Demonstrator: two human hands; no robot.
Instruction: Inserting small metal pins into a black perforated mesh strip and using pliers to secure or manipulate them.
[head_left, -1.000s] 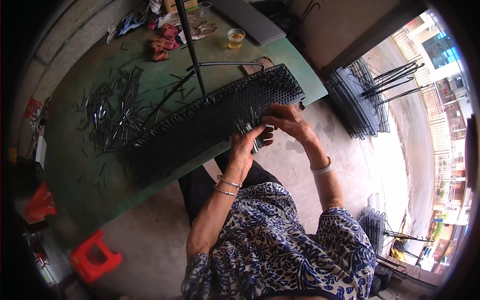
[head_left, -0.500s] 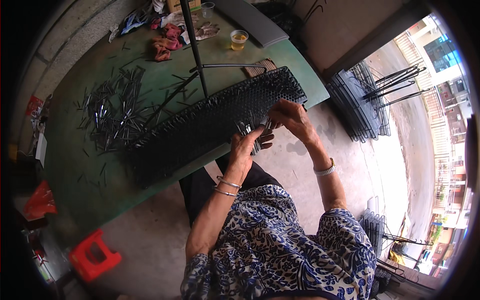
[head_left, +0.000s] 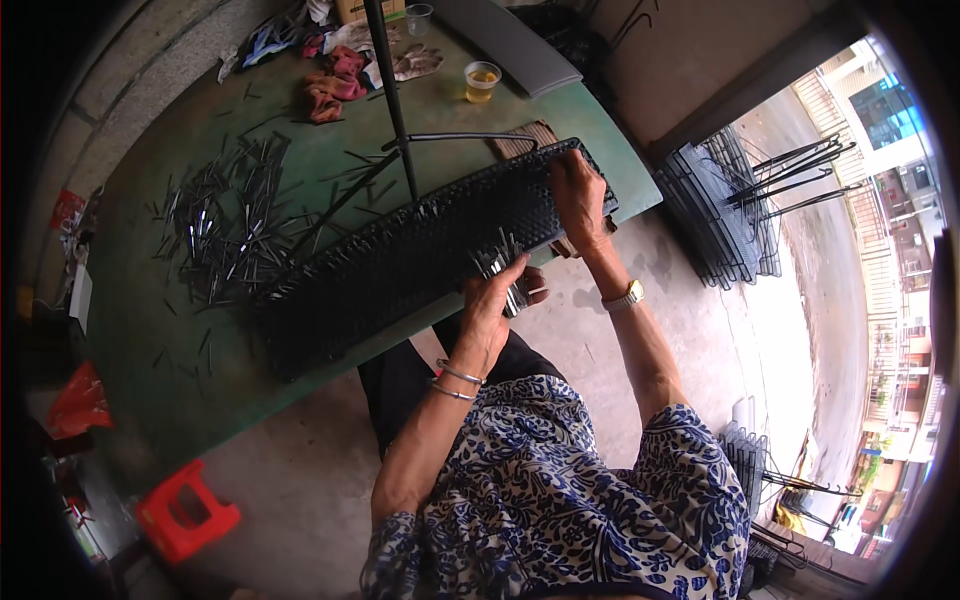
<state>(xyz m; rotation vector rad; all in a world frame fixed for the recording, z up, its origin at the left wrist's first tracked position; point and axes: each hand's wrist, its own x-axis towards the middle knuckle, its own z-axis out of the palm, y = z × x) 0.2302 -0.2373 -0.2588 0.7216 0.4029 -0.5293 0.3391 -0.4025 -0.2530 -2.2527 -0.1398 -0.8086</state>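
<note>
Fingers [head_left: 572, 178] at black grid's [head_left: 400, 262] far edge

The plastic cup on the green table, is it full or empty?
Partly full. The cup stands upright on the table, with yellowish liquid showing in its lower part.

Your long black mesh panel [head_left: 400, 265] lies diagonally mid-frame on the green table; bundle of small metal pins [head_left: 503, 270] at its lower edge.

Daylight pours in from the right, street side blown out white. The green table [head_left: 150, 330] sits in softer shade. Heavy fisheye bending, black corners, fairly sharp mid-frame.
</note>
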